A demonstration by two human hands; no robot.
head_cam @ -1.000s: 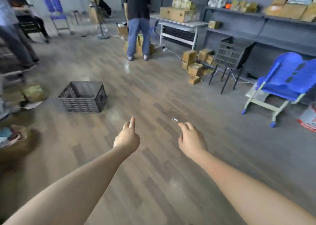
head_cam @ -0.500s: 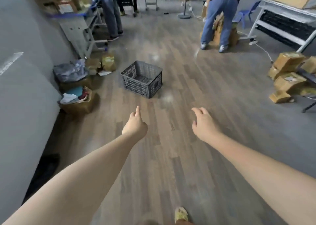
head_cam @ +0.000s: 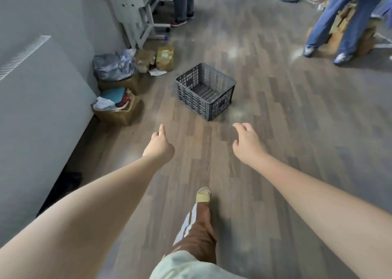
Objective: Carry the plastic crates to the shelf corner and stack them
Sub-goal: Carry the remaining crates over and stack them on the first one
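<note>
— One crate [head_cam: 205,91] on the floor [head_cam: 286,130], ahead of both hands, upright, a corner turned toward us.
— Which is nearer?
— The right hand [head_cam: 246,144], I judge; the left hand [head_cam: 158,146] sits a little farther off.
— Holding anything?
— Nothing. Both are loosely curled, neither touching the crate.

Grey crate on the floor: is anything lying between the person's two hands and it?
Nothing visible does. Bare wood floor lies between the left hand, the right hand and the grey crate. The rubbish boxes sit off to the left by the wall, clear of the path.
</note>
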